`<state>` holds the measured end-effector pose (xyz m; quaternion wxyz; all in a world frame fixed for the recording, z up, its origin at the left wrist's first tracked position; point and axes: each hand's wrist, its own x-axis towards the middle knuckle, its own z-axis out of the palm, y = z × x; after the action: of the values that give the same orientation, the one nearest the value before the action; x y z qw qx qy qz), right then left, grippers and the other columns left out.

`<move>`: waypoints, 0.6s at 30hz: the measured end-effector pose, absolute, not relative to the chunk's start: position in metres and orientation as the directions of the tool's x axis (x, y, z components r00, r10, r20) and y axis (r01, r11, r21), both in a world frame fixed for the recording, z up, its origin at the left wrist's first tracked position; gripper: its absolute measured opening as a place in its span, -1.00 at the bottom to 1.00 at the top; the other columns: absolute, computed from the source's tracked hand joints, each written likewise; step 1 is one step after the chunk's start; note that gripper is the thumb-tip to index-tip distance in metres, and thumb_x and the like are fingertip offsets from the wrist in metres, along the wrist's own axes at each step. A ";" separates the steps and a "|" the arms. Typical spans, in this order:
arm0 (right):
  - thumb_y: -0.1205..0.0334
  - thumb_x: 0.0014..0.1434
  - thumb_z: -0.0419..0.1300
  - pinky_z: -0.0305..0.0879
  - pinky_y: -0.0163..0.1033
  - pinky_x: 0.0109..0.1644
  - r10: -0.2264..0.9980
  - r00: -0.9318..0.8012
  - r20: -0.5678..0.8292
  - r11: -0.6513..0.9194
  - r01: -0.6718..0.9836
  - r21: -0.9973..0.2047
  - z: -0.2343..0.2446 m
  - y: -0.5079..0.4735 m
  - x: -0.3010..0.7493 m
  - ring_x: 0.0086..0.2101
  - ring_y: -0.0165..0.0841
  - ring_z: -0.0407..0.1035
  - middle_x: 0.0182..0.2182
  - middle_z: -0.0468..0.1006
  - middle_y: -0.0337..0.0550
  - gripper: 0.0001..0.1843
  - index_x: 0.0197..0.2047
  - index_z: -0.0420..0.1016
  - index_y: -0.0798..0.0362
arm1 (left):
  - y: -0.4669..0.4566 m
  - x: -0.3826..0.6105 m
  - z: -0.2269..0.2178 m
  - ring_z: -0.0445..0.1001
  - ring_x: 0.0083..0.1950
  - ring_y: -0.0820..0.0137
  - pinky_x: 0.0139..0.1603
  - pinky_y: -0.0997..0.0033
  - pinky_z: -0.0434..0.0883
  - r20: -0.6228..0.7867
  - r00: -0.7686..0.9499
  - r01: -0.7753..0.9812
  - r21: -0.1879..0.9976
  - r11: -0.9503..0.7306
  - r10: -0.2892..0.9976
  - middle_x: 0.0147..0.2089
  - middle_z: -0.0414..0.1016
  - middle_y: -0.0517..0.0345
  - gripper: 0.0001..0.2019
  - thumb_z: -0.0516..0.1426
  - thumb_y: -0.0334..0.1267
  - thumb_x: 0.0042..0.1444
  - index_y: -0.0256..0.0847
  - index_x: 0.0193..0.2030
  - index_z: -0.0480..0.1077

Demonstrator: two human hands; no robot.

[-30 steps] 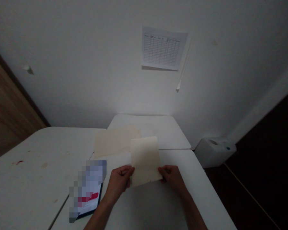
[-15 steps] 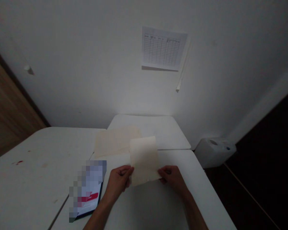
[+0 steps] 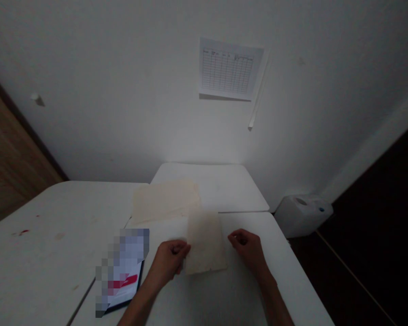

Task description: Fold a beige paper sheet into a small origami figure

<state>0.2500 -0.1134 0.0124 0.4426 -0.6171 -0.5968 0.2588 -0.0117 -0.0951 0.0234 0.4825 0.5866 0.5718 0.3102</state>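
Note:
A small cream sheet of paper (image 3: 206,244) is low over the white table in front of me, or lying on it; I cannot tell which. My left hand (image 3: 172,258) pinches its left edge between thumb and fingers. Just off the right edge, my right hand (image 3: 246,244) is apart from the sheet, its fingers curled together with nothing visible in them. Behind the sheet, larger cream paper (image 3: 163,201) lies flat, partly overlapped by the smaller one in view.
A phone or tablet (image 3: 125,287), its screen partly blurred out, lies left of my left forearm. White tables (image 3: 41,271) meet at a seam there. A printed chart (image 3: 226,70) hangs on the wall. A white plastic container (image 3: 301,215) stands beyond the right edge.
The small sheet has come down and nearer to me, flatter than before. My right hand has let go of its right edge and moved slightly away; my left hand still pinches it.

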 end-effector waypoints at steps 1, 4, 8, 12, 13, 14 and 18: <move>0.05 0.15 0.21 0.32 -0.29 -0.41 0.944 0.157 0.289 0.161 0.547 -0.822 0.011 -0.113 0.249 -0.50 -0.35 0.42 -0.50 0.56 -0.16 -0.75 -0.35 0.55 0.06 | -0.096 -0.011 0.023 0.14 -0.76 0.53 -0.75 0.55 0.02 -0.187 0.164 0.396 0.912 0.109 0.969 -0.74 0.22 0.31 -0.56 0.09 0.16 -0.04 -0.25 -0.51 0.39; 0.16 0.20 0.18 0.40 -0.19 -0.21 0.882 0.040 0.469 0.341 0.632 -0.696 0.006 -0.111 0.245 -0.32 -0.28 0.46 -0.32 0.60 -0.10 -0.84 -0.29 0.56 0.03 | -0.097 -0.011 0.019 0.17 -0.74 0.52 -0.73 0.54 0.04 -0.185 0.202 0.439 0.895 0.080 0.962 -0.72 0.19 0.33 -0.60 0.08 0.11 -0.01 -0.22 -0.56 0.34; 0.31 0.23 0.16 0.36 -0.14 -0.02 0.843 -0.150 0.517 0.468 0.677 -0.567 -0.003 -0.111 0.237 -0.14 -0.26 0.41 -0.18 0.60 -0.13 -0.84 -0.20 0.58 -0.01 | -0.097 -0.011 0.015 0.19 -0.70 0.50 -0.67 0.51 0.08 -0.154 0.248 0.496 0.869 0.011 0.956 -0.69 0.23 0.30 -0.62 0.04 0.03 0.02 -0.21 -0.62 0.31; 0.35 0.21 0.20 0.35 -0.16 0.00 0.866 -0.195 0.460 0.445 0.721 -0.531 -0.008 -0.111 0.233 -0.12 -0.28 0.38 -0.12 0.60 -0.20 -0.83 -0.19 0.60 -0.04 | -0.094 -0.014 0.011 0.33 -0.55 0.43 -0.52 0.49 0.18 -0.023 0.222 0.581 0.806 -0.113 0.975 -0.63 0.36 0.22 -0.67 0.06 -0.07 0.04 -0.22 -0.62 0.38; 0.36 0.21 0.20 0.34 -0.16 0.01 0.871 -0.195 0.451 0.435 0.733 -0.522 -0.008 -0.112 0.232 -0.11 -0.29 0.38 -0.11 0.59 -0.21 -0.83 -0.19 0.60 -0.04 | -0.093 -0.015 0.010 0.36 -0.52 0.41 -0.49 0.48 0.20 -0.003 0.217 0.598 0.791 -0.131 0.976 -0.61 0.39 0.21 -0.67 0.06 -0.08 0.04 -0.22 -0.60 0.40; 0.37 0.20 0.21 0.33 -0.17 0.02 0.875 -0.195 0.443 0.426 0.745 -0.513 -0.007 -0.112 0.232 -0.11 -0.29 0.37 -0.10 0.59 -0.21 -0.83 -0.19 0.60 -0.04 | -0.092 -0.016 0.009 0.38 -0.50 0.40 -0.46 0.47 0.21 0.011 0.214 0.613 0.777 -0.143 0.977 -0.59 0.42 0.19 -0.68 0.05 -0.08 0.05 -0.23 -0.58 0.42; 0.32 0.19 0.24 0.30 -0.18 0.04 0.893 -0.213 0.396 0.401 0.776 -0.487 -0.001 -0.113 0.232 -0.09 -0.30 0.36 -0.07 0.58 -0.21 -0.86 -0.19 0.60 -0.04 | -0.094 -0.016 0.010 0.42 -0.48 0.36 -0.43 0.45 0.21 0.050 0.194 0.669 0.723 -0.169 0.980 -0.55 0.46 0.15 -0.68 0.04 -0.09 0.10 -0.22 -0.52 0.45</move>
<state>0.2318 -0.1133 -0.0010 0.3199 -0.5396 -0.7733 0.0919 -0.0162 -0.0936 0.0100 0.2899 0.7161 0.5758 0.2677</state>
